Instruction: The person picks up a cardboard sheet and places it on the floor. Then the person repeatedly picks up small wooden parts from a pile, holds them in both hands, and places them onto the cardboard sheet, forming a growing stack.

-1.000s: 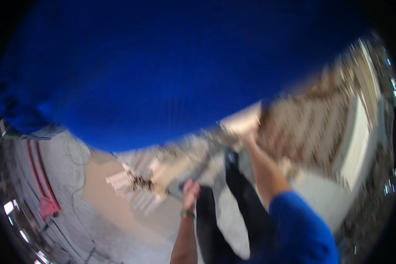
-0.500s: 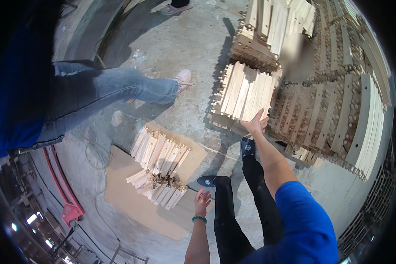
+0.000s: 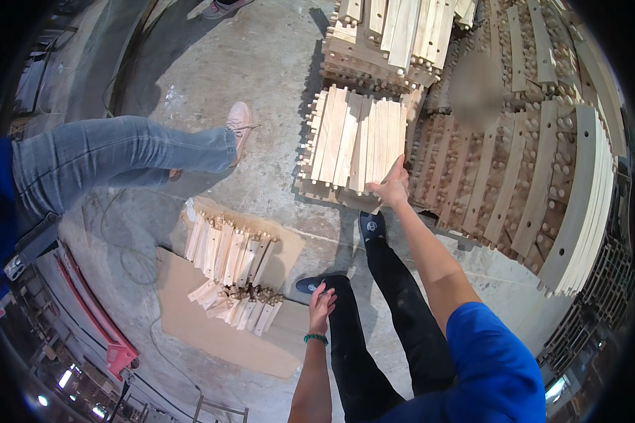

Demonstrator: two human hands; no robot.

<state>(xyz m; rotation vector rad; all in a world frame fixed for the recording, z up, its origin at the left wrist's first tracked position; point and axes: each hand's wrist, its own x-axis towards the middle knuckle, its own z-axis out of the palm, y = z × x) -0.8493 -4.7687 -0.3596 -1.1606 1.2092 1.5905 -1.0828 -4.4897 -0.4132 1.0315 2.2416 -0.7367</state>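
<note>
Pale wooden slats (image 3: 339, 141) with short round pegs at their ends lie side by side on top of a low stack. At the stack's near right corner is my right hand (image 3: 394, 187), its thumb and fingers spread apart and touching the slats. No grip around a slat shows. My left hand (image 3: 321, 310) hangs empty over my leg, its fingers loosely apart, with a green bead bracelet (image 3: 316, 339) at the wrist. To its left, a smaller pile of slats (image 3: 233, 261) rests on a brown sheet (image 3: 190, 310) on the floor.
Taller stacks of slats stand behind (image 3: 391, 35) and along the right (image 3: 501, 176). At the left stands a person in jeans (image 3: 127, 144), with another shoe (image 3: 222, 8) farther back. A red metal handle (image 3: 95, 310) and a thin cable (image 3: 130, 261) are at the lower left.
The view has shifted, so the stacks and the person appear farther left. My right hand stays at the stack's near right corner. My left hand remains empty.
</note>
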